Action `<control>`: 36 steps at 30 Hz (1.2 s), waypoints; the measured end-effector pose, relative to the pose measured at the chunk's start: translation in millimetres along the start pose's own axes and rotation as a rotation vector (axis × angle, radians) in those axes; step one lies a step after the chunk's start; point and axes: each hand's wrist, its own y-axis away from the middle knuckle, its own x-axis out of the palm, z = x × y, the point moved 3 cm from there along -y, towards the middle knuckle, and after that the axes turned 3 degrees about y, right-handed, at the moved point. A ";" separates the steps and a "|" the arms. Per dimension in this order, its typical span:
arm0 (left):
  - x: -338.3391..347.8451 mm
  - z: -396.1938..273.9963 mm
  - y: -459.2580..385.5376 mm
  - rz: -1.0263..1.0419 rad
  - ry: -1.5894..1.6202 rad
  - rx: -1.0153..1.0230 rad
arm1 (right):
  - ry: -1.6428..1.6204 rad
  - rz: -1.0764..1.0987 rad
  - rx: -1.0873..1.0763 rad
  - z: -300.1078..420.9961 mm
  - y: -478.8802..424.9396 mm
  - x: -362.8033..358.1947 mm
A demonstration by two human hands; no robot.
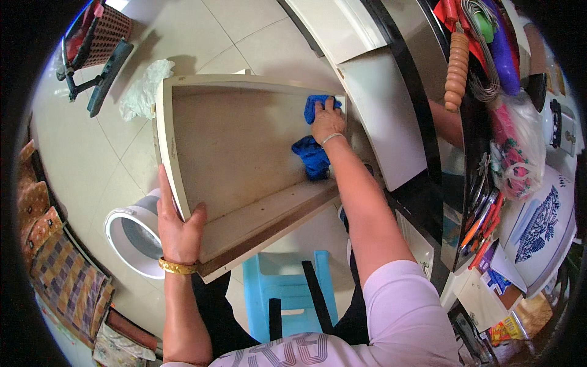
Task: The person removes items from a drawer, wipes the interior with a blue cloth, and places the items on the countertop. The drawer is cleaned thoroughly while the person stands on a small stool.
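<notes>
A white wooden drawer point(238, 151) with worn edges is held tilted before me, its hollow side facing up. My left hand point(181, 225) grips its left wall, the thumb on the inner side and the fingers outside. Inside the far right corner, my right hand point(329, 123) presses on a bunched blue cloth point(314, 108). Another part of blue cloth point(314, 158) hangs below that hand, near the drawer's right end; whether both parts are one cloth is hidden by the hand. The drawer's inner bottom looks dull and slightly stained.
A light blue plastic stool point(289, 293) stands beneath. At left are a white bucket point(133, 241), a white plastic bag point(149, 89), a broom-like tool point(107, 78) and a woven basket point(107, 34). The white cabinet point(380, 119) borders the right, with pens, scissors and a massage roller point(456, 71) beyond.
</notes>
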 end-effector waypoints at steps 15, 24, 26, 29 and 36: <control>-2.7 0.8 -0.7 0.012 0.009 0.069 | 0.137 -0.293 0.021 -15.8 -1.4 0.6; -7.2 6.1 3.6 -0.015 -0.052 0.003 | 0.028 -0.115 -0.035 -5.6 8.0 -8.6; -5.5 2.6 2.9 0.001 -0.043 -0.001 | 0.154 -0.190 -0.081 -13.4 0.8 -9.0; 0.2 -2.1 0.4 0.009 0.033 -0.015 | 0.245 -0.243 -0.086 -18.4 -3.3 14.0; -1.8 2.7 -1.4 -0.031 -0.026 0.071 | 0.306 0.009 -0.186 -0.5 8.1 30.3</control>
